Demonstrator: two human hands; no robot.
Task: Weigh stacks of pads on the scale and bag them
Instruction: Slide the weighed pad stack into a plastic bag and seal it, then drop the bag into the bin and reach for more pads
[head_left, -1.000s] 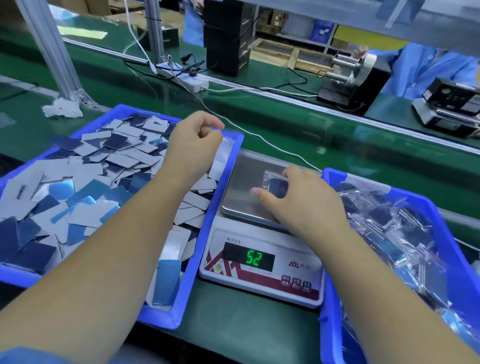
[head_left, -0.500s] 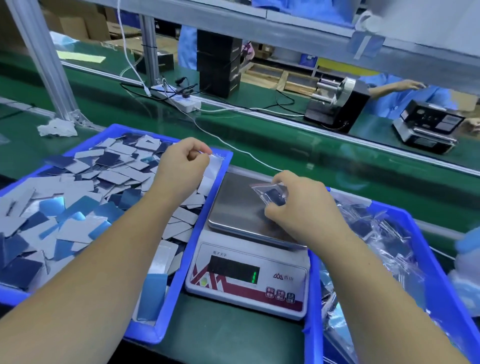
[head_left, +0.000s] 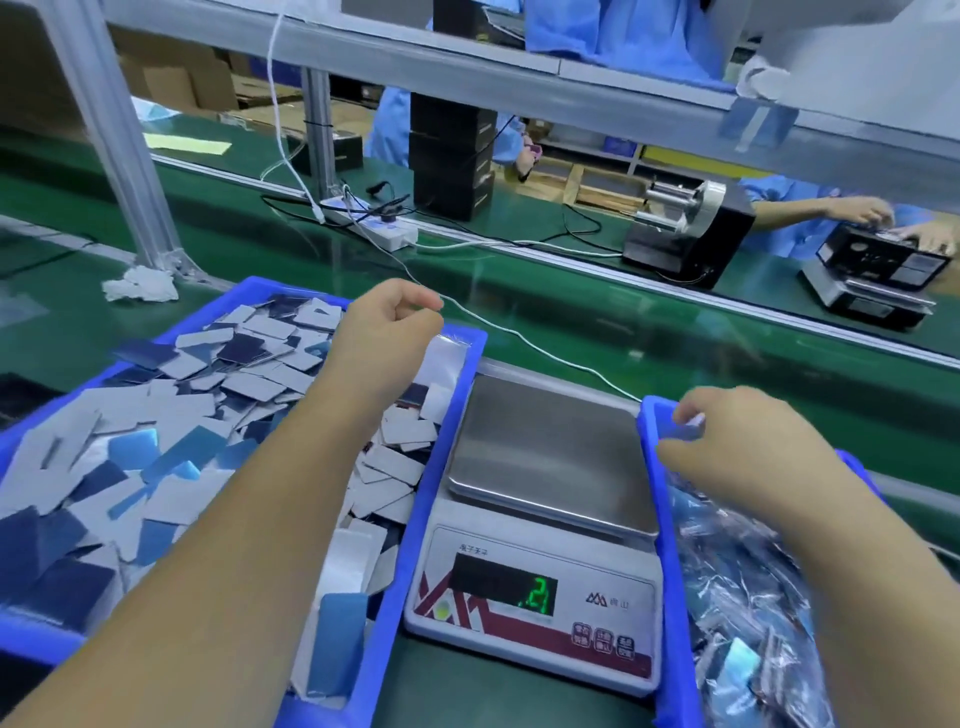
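Observation:
A digital scale (head_left: 545, 452) stands between two blue trays, its steel platform bare and green digits lit on its display (head_left: 540, 595). The left tray (head_left: 410, 561) holds several loose blue and grey pads (head_left: 171, 457). My left hand (head_left: 387, 332) hovers over that tray's far right corner, fingers curled, pinching a clear bag (head_left: 449, 356) from a small stack. My right hand (head_left: 737, 447) holds a bagged stack of pads (head_left: 683, 431) over the far left corner of the right tray (head_left: 670, 571), which is full of bagged pads (head_left: 748, 623).
A white cable (head_left: 545, 353) runs across the green belt behind the scale to a power strip (head_left: 387, 231). An aluminium post (head_left: 124, 156) and crumpled tissue (head_left: 140, 285) stand far left. A tape machine (head_left: 685, 234), another scale (head_left: 872, 283) and another person's hands sit beyond.
My right hand lifted the bagged pads off the scale platform and carried them right, over the right tray. The display reading dropped. My left hand stayed at the bag stack.

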